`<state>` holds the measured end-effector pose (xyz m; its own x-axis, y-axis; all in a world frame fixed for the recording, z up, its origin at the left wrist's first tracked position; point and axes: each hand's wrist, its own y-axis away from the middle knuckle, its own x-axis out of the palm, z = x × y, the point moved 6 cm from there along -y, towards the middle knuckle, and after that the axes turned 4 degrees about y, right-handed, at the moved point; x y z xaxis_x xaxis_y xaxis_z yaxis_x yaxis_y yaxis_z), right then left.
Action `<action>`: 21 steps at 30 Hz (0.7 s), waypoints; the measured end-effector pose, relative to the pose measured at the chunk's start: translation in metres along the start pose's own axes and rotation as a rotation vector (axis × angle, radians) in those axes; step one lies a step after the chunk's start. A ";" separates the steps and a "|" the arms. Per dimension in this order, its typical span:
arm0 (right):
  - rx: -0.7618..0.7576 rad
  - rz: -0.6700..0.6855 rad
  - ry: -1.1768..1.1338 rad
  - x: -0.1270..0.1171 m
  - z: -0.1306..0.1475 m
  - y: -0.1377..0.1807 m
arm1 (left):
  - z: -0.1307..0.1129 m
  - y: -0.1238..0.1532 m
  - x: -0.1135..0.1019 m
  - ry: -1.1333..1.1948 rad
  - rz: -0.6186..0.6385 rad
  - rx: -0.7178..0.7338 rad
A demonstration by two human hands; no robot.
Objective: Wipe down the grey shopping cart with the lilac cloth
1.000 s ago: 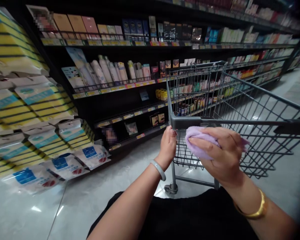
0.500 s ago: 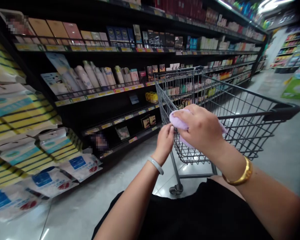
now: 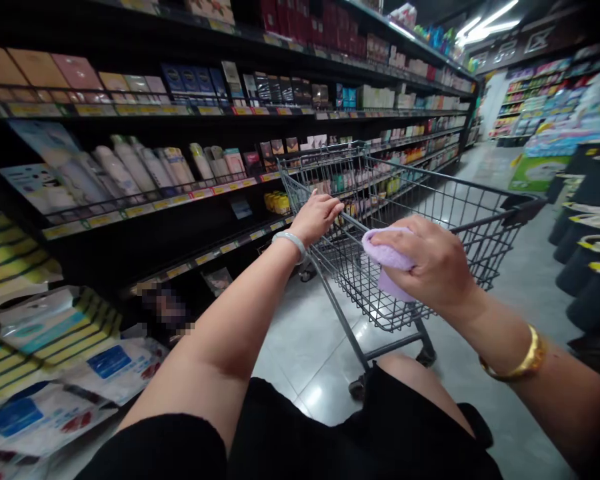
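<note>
A grey wire shopping cart (image 3: 380, 299) stands in front of me, tilted in my view. My left hand (image 3: 316, 217), with a pale bangle at the wrist, has its fingers curled over the near top rail of the basket. Bunched in my right hand (image 3: 433, 263) is a lilac cloth (image 3: 387, 250), part of it hanging below the fingers. That hand, with a gold bracelet at the wrist, is in front of the basket's near side; whether the cloth touches the wire I cannot tell. No goods show inside the basket.
Dark shelves (image 3: 190, 193) of boxes and bottles run along the left. Striped yellow packages (image 3: 45, 333) are stacked at lower left. Black bins (image 3: 587, 253) line the right side, near a green box (image 3: 537, 172). Tiled floor (image 3: 300, 360) lies under the cart.
My left hand has moved from beside the cloth to the basket's rail, further up and left. My right hand, still holding the cloth, is a little further right. The view has turned right.
</note>
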<state>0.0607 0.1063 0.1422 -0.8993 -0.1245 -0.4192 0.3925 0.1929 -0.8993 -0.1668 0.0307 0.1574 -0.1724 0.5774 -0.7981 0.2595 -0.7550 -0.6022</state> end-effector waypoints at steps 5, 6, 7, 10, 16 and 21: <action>0.136 0.068 0.027 -0.023 -0.038 0.015 | -0.023 -0.026 0.025 -0.002 0.013 0.098; 0.190 0.089 0.071 -0.028 -0.044 0.015 | -0.031 -0.030 0.029 -0.003 0.001 0.105; 0.251 0.115 0.143 -0.032 -0.048 0.014 | -0.039 -0.033 0.033 -0.004 -0.013 0.108; 0.381 0.259 0.425 -0.031 -0.052 0.003 | -0.067 -0.041 0.042 -0.012 -0.057 0.111; 0.279 0.371 0.597 -0.008 -0.055 -0.009 | -0.117 -0.048 0.040 -0.011 -0.062 0.178; 0.037 0.244 0.637 -0.029 -0.064 0.021 | -0.147 -0.047 0.030 0.033 -0.019 0.242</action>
<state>0.0824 0.1759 0.1429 -0.7179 0.5179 -0.4653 0.5945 0.1082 -0.7968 -0.0445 0.1292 0.1645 -0.1432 0.5993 -0.7876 0.0205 -0.7939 -0.6077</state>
